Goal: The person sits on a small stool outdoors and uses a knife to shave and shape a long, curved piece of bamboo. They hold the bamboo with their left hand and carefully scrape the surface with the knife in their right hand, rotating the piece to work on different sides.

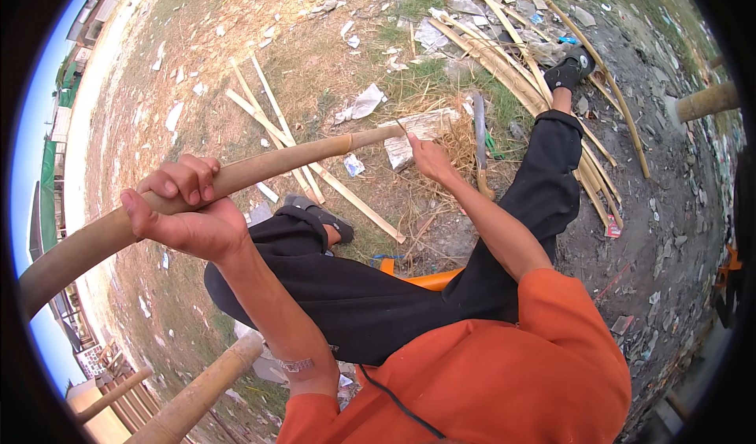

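Bamboo pole, held in two hands over open ground

Surface: outdoor ground [197,74], dry grass to the left, grey dirt to the right, strewn with pale scraps; a pale wood block [438,120] beneath the pole's far end, contact between them unclear; beside the block, a curved blade with a wooden handle [479,133], lying flat; crossed bamboo strips [358,201] left of centre; a heap of longer strips [504,74] beyond the right leg; round posts [201,389] at lower left and right edge; sky and low buildings along the left rim.

Pole: bamboo pole [276,163], slanting from the left rim to the block.

Left hand [201,227]: forearm raised, palm upward beneath the pole; fingers curled over it, thumb apart on the near side; pole held.

Right hand [429,158]: arm extended forward between the legs; fingers closed on a thin dark strip [402,126] at the pole's far end; its kind cannot be told.
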